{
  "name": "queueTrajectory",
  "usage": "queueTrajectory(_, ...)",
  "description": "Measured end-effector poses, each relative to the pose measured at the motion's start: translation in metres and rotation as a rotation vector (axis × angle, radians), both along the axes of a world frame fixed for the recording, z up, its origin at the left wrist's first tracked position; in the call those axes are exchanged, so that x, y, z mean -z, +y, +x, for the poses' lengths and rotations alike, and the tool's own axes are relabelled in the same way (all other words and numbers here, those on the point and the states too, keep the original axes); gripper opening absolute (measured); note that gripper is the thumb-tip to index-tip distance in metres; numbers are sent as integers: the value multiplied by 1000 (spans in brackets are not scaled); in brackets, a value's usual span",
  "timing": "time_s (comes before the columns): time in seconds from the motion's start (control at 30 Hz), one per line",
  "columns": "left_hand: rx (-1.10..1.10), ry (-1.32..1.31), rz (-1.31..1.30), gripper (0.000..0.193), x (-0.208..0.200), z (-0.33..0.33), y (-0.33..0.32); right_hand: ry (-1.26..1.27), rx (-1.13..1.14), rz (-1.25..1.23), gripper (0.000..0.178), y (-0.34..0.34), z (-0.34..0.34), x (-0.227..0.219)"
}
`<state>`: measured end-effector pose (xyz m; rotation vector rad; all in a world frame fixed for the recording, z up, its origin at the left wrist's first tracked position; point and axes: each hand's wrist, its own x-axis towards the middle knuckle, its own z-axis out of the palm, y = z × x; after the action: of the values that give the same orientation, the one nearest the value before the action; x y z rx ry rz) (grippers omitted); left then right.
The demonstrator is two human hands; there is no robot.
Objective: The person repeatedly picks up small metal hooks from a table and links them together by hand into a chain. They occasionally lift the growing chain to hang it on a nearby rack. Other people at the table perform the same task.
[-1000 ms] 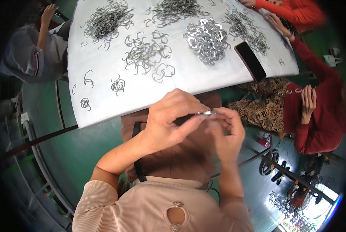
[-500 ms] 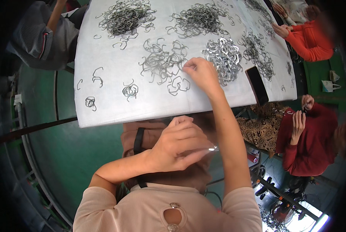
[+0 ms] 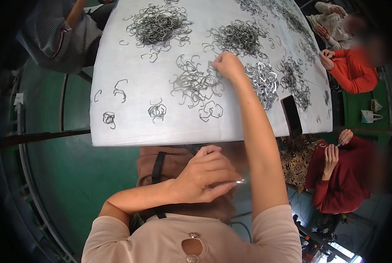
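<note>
My left hand (image 3: 209, 173) is held in front of my body, below the table edge. Its fingers are curled, and a shiny metal piece (image 3: 240, 181) pokes out between thumb and fingers; the rest of that piece is hidden. My right hand (image 3: 229, 66) reaches over the table with thumb and fingertips pinched together. It is at the upper right edge of a loose spread of grey bent-wire hooks (image 3: 196, 85). Whatever its fingertips hold is too small to make out. Close to my right wrist lies a heap of brighter silver hooks (image 3: 262, 83).
Bigger piles of dark hooks (image 3: 156, 26) cover the far side of the white table (image 3: 134, 131). Small clusters (image 3: 157, 110) lie at the near left. A black phone (image 3: 291, 115) rests near the right edge. People sit around, one in a dark red sleeve (image 3: 349, 171).
My right hand has moved farther away along the spread, to its upper right edge. My left hand keeps its hold on the metal piece. The whole view has shifted slightly.
</note>
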<state>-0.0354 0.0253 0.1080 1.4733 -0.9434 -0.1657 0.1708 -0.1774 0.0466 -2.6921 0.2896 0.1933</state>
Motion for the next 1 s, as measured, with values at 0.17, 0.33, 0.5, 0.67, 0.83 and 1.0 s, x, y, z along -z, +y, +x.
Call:
queueTrajectory(0.17,-33,-24,24,20,0,-1,2,-79,1,5,19,-10,-10,2)
queueTrajectory(0.33,-64,-40,16,20,3,-4,0,-240,87,496,20,-20,-68,-25)
queueTrajectory(0.5,-127,-54,20,18,9,-3,-9,-377,270,1045,28,5,-188,-94)
queueTrajectory(0.67,-171,-74,52,13,9,-2,-13,-531,387,1184,25,26,-283,-118)
queueTrajectory(0.83,-189,-104,19,15,5,-6,-21,-580,465,1203,23,38,-311,-118)
queueTrajectory(1.0,-180,-119,6,15,1,-7,-26,-634,476,1155,20,43,-310,-112)
